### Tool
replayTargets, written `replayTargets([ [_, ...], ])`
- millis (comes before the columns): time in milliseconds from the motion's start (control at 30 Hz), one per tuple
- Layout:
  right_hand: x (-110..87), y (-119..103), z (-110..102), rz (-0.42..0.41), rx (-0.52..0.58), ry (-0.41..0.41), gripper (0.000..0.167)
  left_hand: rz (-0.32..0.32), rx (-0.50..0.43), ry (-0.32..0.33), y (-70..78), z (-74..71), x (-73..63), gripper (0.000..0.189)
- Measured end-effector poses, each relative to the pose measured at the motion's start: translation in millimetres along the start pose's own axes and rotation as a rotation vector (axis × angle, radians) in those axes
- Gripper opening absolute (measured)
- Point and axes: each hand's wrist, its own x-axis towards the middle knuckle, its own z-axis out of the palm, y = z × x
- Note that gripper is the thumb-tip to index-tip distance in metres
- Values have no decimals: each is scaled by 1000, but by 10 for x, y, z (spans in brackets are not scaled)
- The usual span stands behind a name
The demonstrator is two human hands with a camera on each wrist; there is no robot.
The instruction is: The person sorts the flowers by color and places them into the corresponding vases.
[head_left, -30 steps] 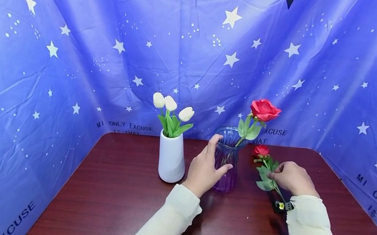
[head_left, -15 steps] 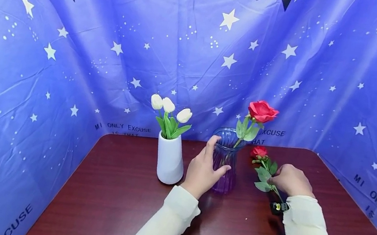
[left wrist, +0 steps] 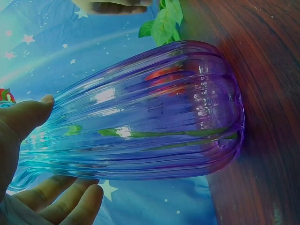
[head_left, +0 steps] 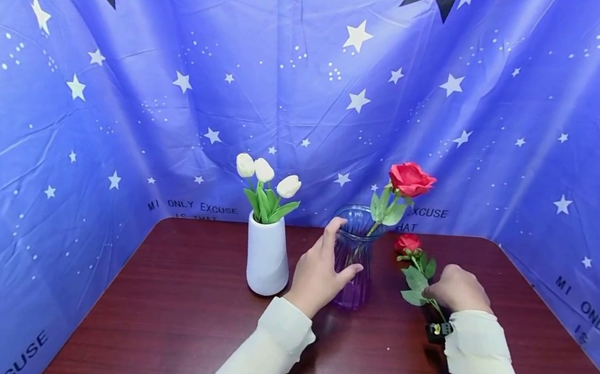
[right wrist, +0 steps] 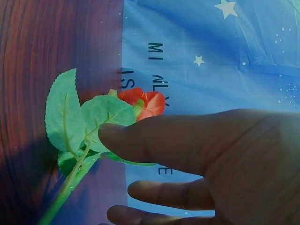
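Note:
My left hand (head_left: pixel 316 270) grips a ribbed blue-purple glass vase (left wrist: pixel 140 122), with the thumb on one side and fingers round the other. The vase stands upright on the table, and a tall red rose (head_left: pixel 410 179) leans to the right out of its mouth. The rose's green stem (left wrist: pixel 140 134) shows through the glass. To the right, my right hand (head_left: pixel 458 289) pinches a second red rose (head_left: pixel 408 242) by its leafy stem, low over the table. The thumb lies across a leaf (right wrist: pixel 108 112) in the right wrist view; the index fingertip is hidden.
A white vase (head_left: pixel 268 260) with several white tulips (head_left: pixel 264 171) stands left of the glass vase. The dark red wooden table (head_left: pixel 186 325) ends at a blue star-printed curtain (head_left: pixel 269 79) behind and at both sides.
The head view has drifted slightly, so everything sits a little lower and further left in it. Both hands keep their places on the vase and the second rose.

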Motion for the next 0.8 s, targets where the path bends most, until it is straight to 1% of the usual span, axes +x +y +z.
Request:
replayTargets([
  [133, -4, 1, 4, 3, -1, -13, 30, 0, -1, -7, 2, -3, 3, 96],
  [267, 11, 16, 42, -8, 0, -5, 28, -1, -1, -13, 2, -2, 7, 97],
  [567, 72, 13, 152, -27, 10, -1, 30, -1, 7, 1, -13, -14, 11, 98],
  [667, 72, 9, 164, -34, 11, 6, 30, 6, 4, 4, -8, -14, 14, 97],
  [800, 74, 13, 171, -40, 8, -7, 29, 10, 0, 8, 3, -14, 10, 97],
])
